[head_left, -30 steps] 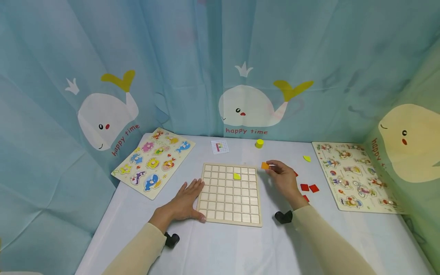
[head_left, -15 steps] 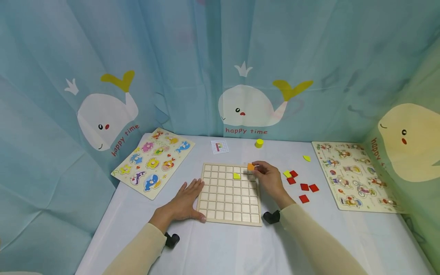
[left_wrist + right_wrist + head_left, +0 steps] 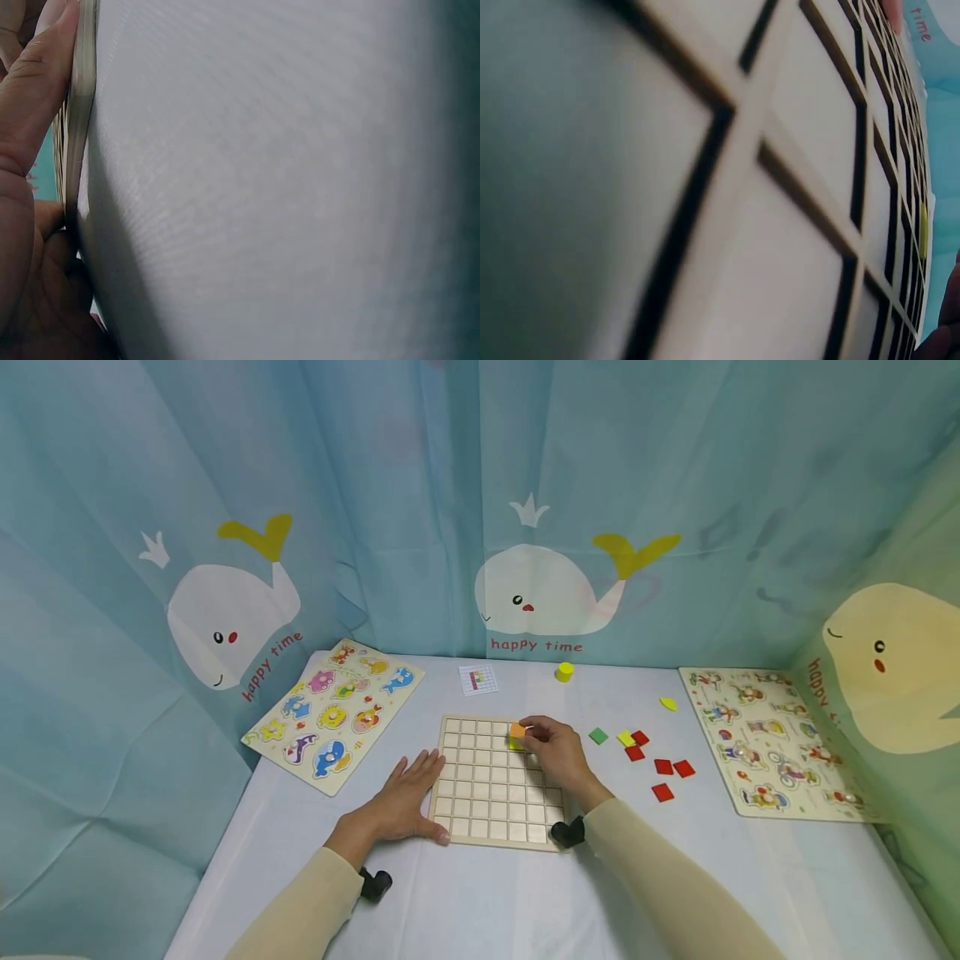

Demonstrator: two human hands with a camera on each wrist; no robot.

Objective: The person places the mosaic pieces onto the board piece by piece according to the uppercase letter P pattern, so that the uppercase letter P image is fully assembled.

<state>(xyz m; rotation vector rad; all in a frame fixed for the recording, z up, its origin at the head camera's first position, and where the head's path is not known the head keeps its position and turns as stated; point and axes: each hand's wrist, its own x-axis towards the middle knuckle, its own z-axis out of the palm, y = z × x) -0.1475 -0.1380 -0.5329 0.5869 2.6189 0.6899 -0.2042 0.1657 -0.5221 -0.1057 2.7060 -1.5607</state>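
In the head view a wooden grid board (image 3: 480, 789) lies on the table. My left hand (image 3: 401, 800) rests against its left side, fingers spread, thumb by the near corner. The left wrist view shows the thumb (image 3: 34, 90) along the board's edge (image 3: 81, 97). Between thumb and fingertips my right hand (image 3: 558, 752) pinches an orange square tile (image 3: 517, 730) over the top row of the board. Just below it sits a yellow tile (image 3: 514, 745) with a rounded corner, partly covered. The right wrist view has the grid (image 3: 802, 202) up close, with the yellow tile (image 3: 923, 231) far off.
Right of the board lie a green tile (image 3: 597, 736), a yellow tile (image 3: 626, 739) and several red tiles (image 3: 663, 767). A pattern card (image 3: 477, 679) and a yellow cylinder (image 3: 565, 672) are behind. Picture puzzles flank the board, left (image 3: 333, 714) and right (image 3: 772, 743).
My right hand has carried the orange tile leftward, from beside the board to above its top row. The green tile and others at the right have come into sight. My left hand stays put.
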